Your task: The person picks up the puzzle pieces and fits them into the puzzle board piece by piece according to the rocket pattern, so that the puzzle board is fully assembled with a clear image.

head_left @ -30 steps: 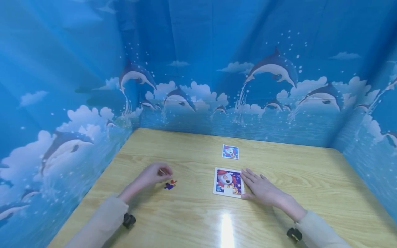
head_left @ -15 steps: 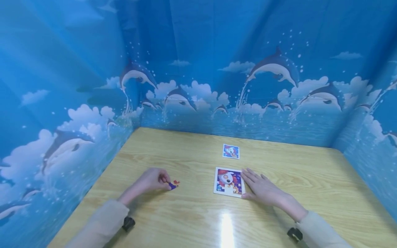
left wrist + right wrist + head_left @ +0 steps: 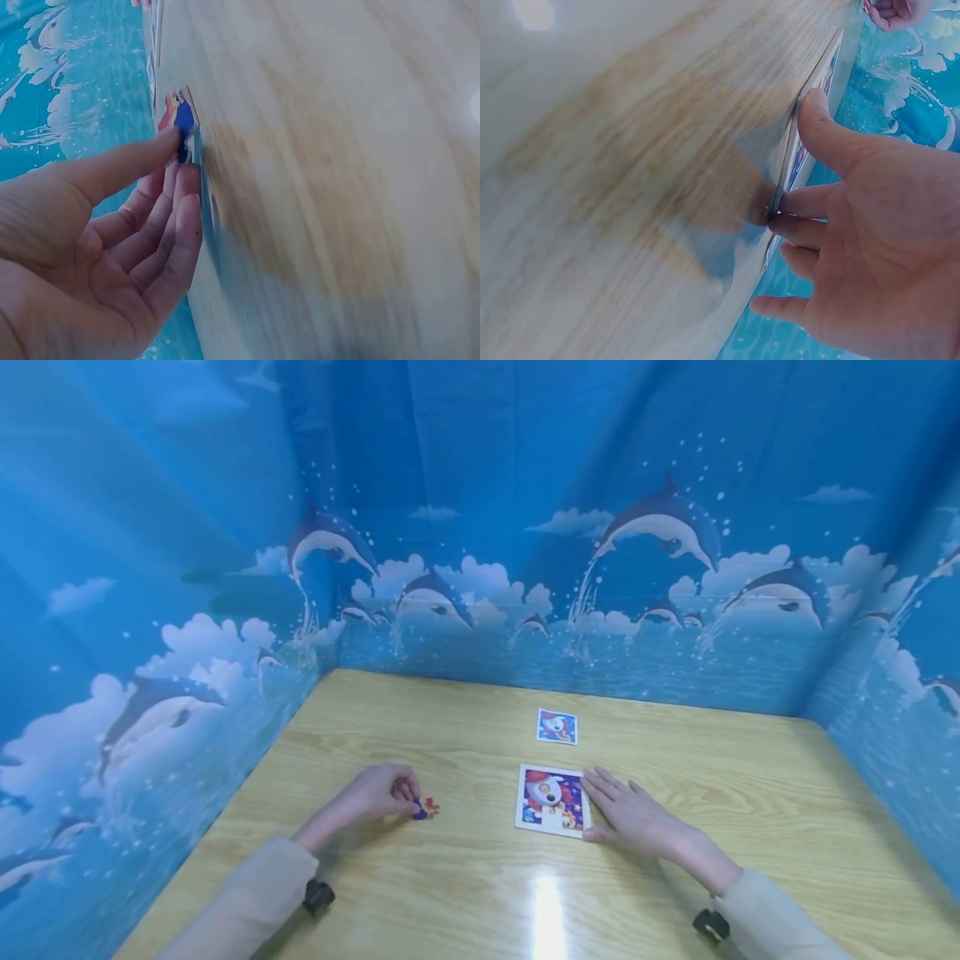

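Note:
Between thumb and fingers my left hand (image 3: pixel 378 792) pinches a jigsaw piece (image 3: pixel 429 810) in purple and orange, left of centre. The left wrist view shows the thumb laid over the blue end of this jigsaw piece (image 3: pixel 184 116), with its red and yellow part sticking out past the fingertips. A square jigsaw puzzle (image 3: pixel 546 787) in a white frame lies near the table's middle, with a pale bare patch in its lower row. Flat and with fingers stretched out, my right hand (image 3: pixel 637 817) rests on the frame's right edge. In the right wrist view, thumb and fingers touch that edge.
Behind the puzzle lies a small picture card (image 3: pixel 557 727) with a similar design. The wooden table (image 3: pixel 675 752) ends at a blue dolphin-print curtain (image 3: pixel 480 527) at the back and sides. Each wrist wears a black band.
My left hand has taken hold of the jigsaw piece and shifted it slightly to the right, turning it a little. The right hand and the framed puzzle have stayed in place.

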Motion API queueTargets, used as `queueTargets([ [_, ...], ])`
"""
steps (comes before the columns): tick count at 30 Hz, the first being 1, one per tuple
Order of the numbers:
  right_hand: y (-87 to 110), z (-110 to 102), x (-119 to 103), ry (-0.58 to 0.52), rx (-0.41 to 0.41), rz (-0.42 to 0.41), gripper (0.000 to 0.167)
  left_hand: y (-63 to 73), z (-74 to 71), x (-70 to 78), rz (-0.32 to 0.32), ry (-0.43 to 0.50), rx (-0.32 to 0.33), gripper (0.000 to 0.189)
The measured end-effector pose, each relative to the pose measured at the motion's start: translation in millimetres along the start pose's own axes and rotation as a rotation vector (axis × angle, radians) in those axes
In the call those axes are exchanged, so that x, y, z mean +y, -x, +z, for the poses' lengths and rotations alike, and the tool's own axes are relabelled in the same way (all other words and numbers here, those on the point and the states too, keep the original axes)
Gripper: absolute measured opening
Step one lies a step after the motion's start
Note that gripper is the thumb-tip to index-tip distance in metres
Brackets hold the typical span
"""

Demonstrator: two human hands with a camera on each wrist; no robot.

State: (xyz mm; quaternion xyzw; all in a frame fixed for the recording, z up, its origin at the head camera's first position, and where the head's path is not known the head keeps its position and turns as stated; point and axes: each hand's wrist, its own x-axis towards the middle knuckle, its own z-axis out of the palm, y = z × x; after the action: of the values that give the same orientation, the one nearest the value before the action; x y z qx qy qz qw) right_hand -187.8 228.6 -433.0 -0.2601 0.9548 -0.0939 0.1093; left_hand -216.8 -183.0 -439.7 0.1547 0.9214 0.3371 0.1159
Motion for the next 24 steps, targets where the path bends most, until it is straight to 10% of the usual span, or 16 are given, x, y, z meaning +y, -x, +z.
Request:
queueTargets([
  [24,1.1,0.1,-0.8,0.0,0.008,0.005,0.084,-63.2,28.0,62.0,0.034,0.23,-0.065,0.01],
])
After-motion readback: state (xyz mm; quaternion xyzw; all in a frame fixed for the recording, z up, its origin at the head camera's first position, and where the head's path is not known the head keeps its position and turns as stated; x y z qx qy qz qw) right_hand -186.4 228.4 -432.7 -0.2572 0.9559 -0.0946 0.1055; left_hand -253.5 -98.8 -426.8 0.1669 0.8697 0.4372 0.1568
